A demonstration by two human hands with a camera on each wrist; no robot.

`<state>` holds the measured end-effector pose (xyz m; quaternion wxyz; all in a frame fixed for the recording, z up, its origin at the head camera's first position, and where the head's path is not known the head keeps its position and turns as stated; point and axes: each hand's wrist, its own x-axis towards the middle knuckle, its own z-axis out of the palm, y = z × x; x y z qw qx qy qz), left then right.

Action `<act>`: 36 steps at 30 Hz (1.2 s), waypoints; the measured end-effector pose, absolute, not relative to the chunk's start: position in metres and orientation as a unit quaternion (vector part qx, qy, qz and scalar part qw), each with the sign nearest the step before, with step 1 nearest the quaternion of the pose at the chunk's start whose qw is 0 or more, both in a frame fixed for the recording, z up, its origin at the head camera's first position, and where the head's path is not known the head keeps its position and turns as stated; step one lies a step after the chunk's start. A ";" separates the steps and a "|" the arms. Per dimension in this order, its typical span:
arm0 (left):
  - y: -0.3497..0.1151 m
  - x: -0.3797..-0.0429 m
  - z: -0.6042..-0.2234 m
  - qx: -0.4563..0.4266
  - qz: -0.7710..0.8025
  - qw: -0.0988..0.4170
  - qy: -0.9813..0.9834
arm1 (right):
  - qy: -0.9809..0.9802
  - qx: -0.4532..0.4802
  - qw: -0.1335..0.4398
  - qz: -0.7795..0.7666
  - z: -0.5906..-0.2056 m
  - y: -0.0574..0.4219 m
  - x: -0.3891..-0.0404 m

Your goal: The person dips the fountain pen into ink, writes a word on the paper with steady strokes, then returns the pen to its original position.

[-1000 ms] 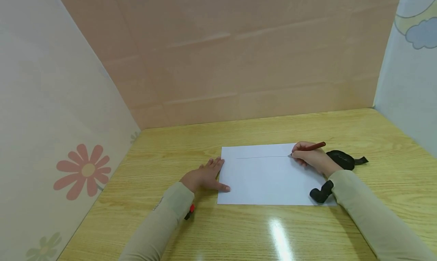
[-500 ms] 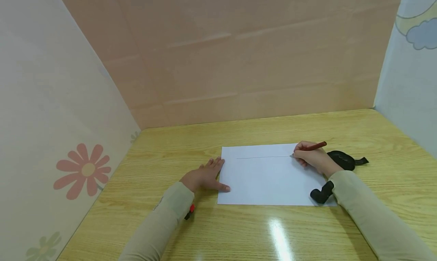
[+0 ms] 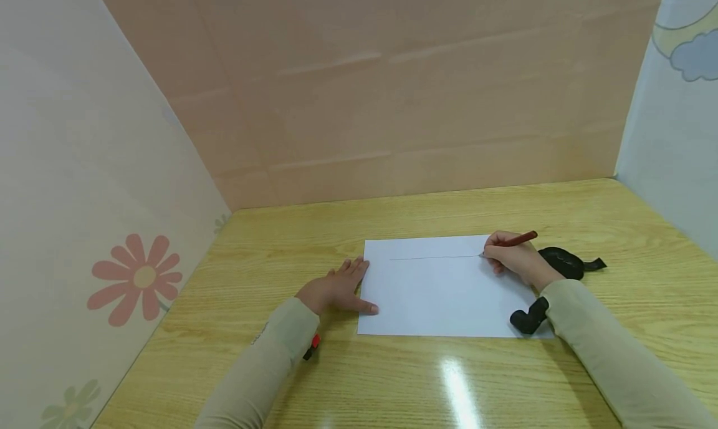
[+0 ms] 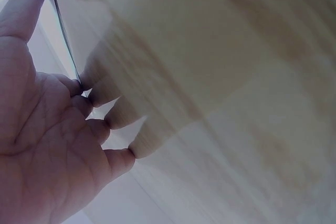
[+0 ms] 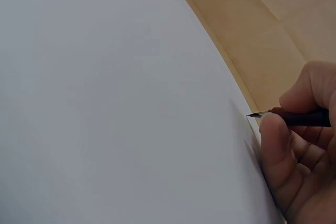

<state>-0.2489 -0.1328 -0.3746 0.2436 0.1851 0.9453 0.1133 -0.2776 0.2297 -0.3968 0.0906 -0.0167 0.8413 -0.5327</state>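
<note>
Pen [image 3: 519, 239] pinched in our right hand [image 3: 517, 259], tip perhaps touching, we should draw evenly, left hand [image 3: 335, 292] spread at the left edge of the paper [image 3: 432, 298]

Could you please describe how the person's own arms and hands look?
The left hand and right hand wear no gloves. The left sleeve and right sleeve are long and pale beige; the left has a small dark marking, too small to read. A black, bent fitting shows at the right sleeve's end, a red-and-black piece beside the left.
</note>
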 end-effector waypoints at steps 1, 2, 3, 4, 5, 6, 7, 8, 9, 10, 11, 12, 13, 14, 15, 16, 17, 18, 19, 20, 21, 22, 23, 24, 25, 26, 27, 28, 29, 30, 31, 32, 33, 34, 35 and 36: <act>-0.133 -0.249 -0.374 0.186 0.113 0.244 0.945 | 0.839 -0.020 0.088 -0.536 -0.397 0.230 -0.278; -0.132 -0.248 -0.374 0.186 0.112 0.245 0.945 | 0.836 -0.021 0.086 -0.541 -0.397 0.231 -0.277; -0.132 -0.248 -0.374 0.187 0.112 0.246 0.944 | 0.833 -0.024 0.083 -0.547 -0.397 0.231 -0.277; -0.132 -0.248 -0.374 0.188 0.112 0.246 0.944 | 0.830 -0.025 0.080 -0.551 -0.397 0.231 -0.277; -0.132 -0.247 -0.374 0.188 0.111 0.246 0.944 | 0.828 -0.024 0.077 -0.554 -0.396 0.231 -0.277; -0.132 -0.247 -0.374 0.188 0.111 0.246 0.944 | 0.827 -0.022 0.074 -0.556 -0.395 0.231 -0.277; -0.132 -0.247 -0.373 0.187 0.111 0.247 0.944 | 0.828 -0.022 0.070 -0.556 -0.395 0.230 -0.277; -0.132 -0.247 -0.373 0.186 0.111 0.247 0.945 | 0.830 -0.022 0.069 -0.553 -0.393 0.229 -0.277; -0.131 -0.247 -0.373 0.185 0.110 0.247 0.945 | 0.833 -0.026 0.065 -0.549 -0.392 0.228 -0.278; -0.131 -0.247 -0.373 0.184 0.109 0.246 0.945 | 0.837 -0.030 0.061 -0.542 -0.391 0.226 -0.278; -0.131 -0.247 -0.373 0.183 0.109 0.246 0.946 | 0.841 -0.033 0.057 -0.537 -0.391 0.224 -0.279; -0.131 -0.247 -0.373 0.183 0.108 0.246 0.946 | 0.844 -0.039 0.053 -0.532 -0.390 0.221 -0.279; -0.131 -0.247 -0.373 0.183 0.107 0.246 0.946 | 0.847 -0.043 0.049 -0.528 -0.389 0.218 -0.280; -0.131 -0.247 -0.373 0.184 0.106 0.247 0.946 | 0.849 -0.045 0.045 -0.525 -0.388 0.215 -0.280; -0.131 -0.247 -0.373 0.184 0.106 0.247 0.945 | 0.850 -0.046 0.040 -0.523 -0.387 0.212 -0.280; -0.131 -0.246 -0.373 0.185 0.106 0.248 0.945 | 0.851 -0.043 0.038 -0.522 -0.387 0.209 -0.279; -0.131 -0.246 -0.373 0.186 0.105 0.249 0.945 | 0.852 -0.040 0.035 -0.521 -0.386 0.206 -0.279; -0.131 -0.246 -0.373 0.186 0.104 0.250 0.944 | 0.852 -0.039 0.031 -0.521 -0.385 0.203 -0.279; -0.130 -0.246 -0.373 0.187 0.103 0.250 0.944 | 0.852 -0.037 0.027 -0.522 -0.385 0.200 -0.279; -0.130 -0.246 -0.373 0.187 0.102 0.251 0.944 | 0.851 -0.035 0.025 -0.523 -0.384 0.197 -0.279; -0.130 -0.247 -0.373 0.187 0.101 0.250 0.945 | 0.851 -0.036 0.022 -0.524 -0.385 0.195 -0.280; -0.130 -0.247 -0.373 0.186 0.102 0.250 0.945 | 0.850 -0.035 0.019 -0.525 -0.385 0.193 -0.281; -0.129 -0.247 -0.373 0.186 0.102 0.250 0.945 | 0.850 -0.036 0.016 -0.526 -0.385 0.191 -0.281; -0.129 -0.247 -0.373 0.186 0.102 0.250 0.945 | 0.849 -0.035 0.015 -0.528 -0.385 0.189 -0.282; -0.129 -0.247 -0.373 0.186 0.102 0.249 0.945 | 0.848 -0.035 0.014 -0.529 -0.386 0.187 -0.283; -0.129 -0.247 -0.373 0.185 0.103 0.249 0.945 | 0.847 -0.033 0.014 -0.531 -0.387 0.185 -0.284; -0.129 -0.248 -0.373 0.186 0.102 0.249 0.945 | 0.847 -0.033 0.013 -0.531 -0.388 0.184 -0.285; -0.128 -0.248 -0.373 0.186 0.102 0.250 0.945 | 0.846 -0.031 0.013 -0.533 -0.389 0.183 -0.286; -0.128 -0.248 -0.372 0.186 0.102 0.250 0.945 | 0.843 -0.028 0.013 -0.537 -0.390 0.181 -0.288; -0.128 -0.248 -0.372 0.185 0.102 0.251 0.945 | 0.839 -0.020 0.012 -0.544 -0.391 0.179 -0.289; -0.128 -0.248 -0.372 0.185 0.102 0.251 0.945 | 0.837 -0.018 0.011 -0.546 -0.393 0.178 -0.290; -0.128 -0.248 -0.372 0.185 0.102 0.252 0.945 | 0.834 -0.012 0.011 -0.552 -0.394 0.177 -0.292; -0.128 -0.248 -0.372 0.185 0.102 0.252 0.945 | 0.833 -0.009 0.011 -0.554 -0.394 0.175 -0.293; -0.128 -0.248 -0.372 0.184 0.103 0.252 0.945 | 0.829 -0.005 0.012 -0.559 -0.396 0.174 -0.294; -0.128 -0.248 -0.372 0.183 0.105 0.252 0.945 | 0.827 -0.002 0.012 -0.562 -0.397 0.173 -0.294; -0.128 -0.248 -0.373 0.183 0.106 0.251 0.944 | 0.827 0.001 0.013 -0.563 -0.398 0.171 -0.295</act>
